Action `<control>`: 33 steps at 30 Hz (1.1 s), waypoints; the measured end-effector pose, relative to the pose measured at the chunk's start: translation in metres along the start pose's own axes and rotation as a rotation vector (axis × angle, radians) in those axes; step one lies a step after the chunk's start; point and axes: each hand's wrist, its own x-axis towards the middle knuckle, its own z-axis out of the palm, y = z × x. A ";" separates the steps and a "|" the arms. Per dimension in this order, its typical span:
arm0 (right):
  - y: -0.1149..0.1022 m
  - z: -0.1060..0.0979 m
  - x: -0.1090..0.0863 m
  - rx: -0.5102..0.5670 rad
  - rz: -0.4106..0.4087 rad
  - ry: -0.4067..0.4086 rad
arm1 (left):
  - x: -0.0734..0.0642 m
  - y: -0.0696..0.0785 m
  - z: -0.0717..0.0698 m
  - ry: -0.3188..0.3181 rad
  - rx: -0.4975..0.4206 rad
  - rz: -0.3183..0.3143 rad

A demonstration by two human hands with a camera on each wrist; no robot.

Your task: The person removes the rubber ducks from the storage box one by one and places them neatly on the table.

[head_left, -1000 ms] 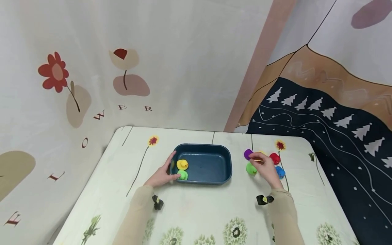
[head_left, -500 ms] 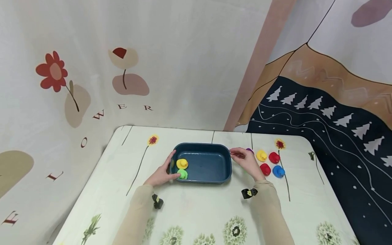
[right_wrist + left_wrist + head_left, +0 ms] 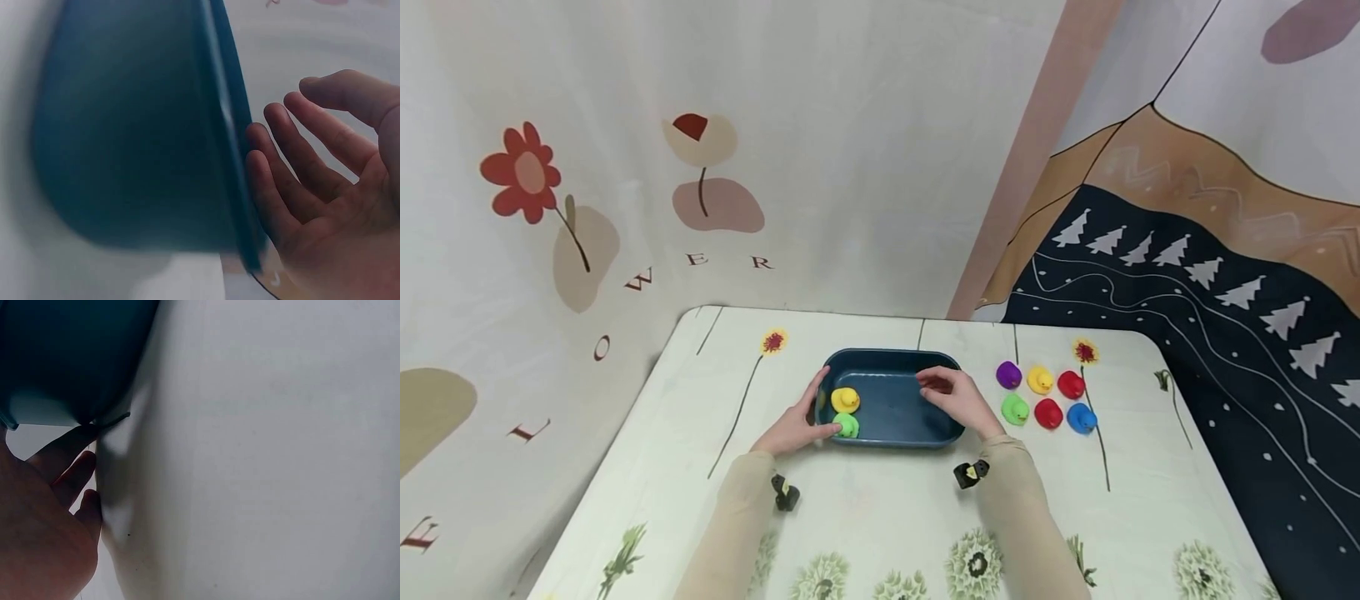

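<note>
A dark blue rectangular tray sits on the table, with a yellow rubber duck and a green rubber duck at its left end. My left hand holds the tray's left end, thumb over the front rim close to the green duck and fingers along the outer side. My right hand hovers over the tray's right end with loosely bent fingers. In the right wrist view, the fingers appear beside the tray's rim, thumb near the index fingertip, and nothing shows between them.
Right of the tray lie small rubber ducks: purple, yellow, green, blue, and two red ones, a back one and a front one. A printed white cloth covers the table; curtains hang behind.
My right hand has moved left from above the loose ducks to over the tray's right end, uncovering them. The left hand and the tray have stayed put.
</note>
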 end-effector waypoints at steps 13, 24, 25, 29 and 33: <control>-0.003 0.049 0.016 -0.036 0.002 -0.108 | 0.000 0.000 0.000 -0.003 -0.039 -0.013; -0.016 0.076 0.030 -0.033 0.030 -0.144 | 0.000 0.000 -0.001 -0.012 -0.057 0.000; -0.017 0.078 0.032 -0.033 0.028 -0.135 | 0.000 0.000 -0.001 -0.012 -0.055 -0.002; -0.022 0.083 0.037 -0.013 0.018 -0.105 | -0.001 0.002 -0.001 -0.010 -0.045 -0.009; -0.027 0.088 0.041 0.012 0.009 -0.121 | -0.001 0.003 -0.001 -0.008 -0.038 -0.013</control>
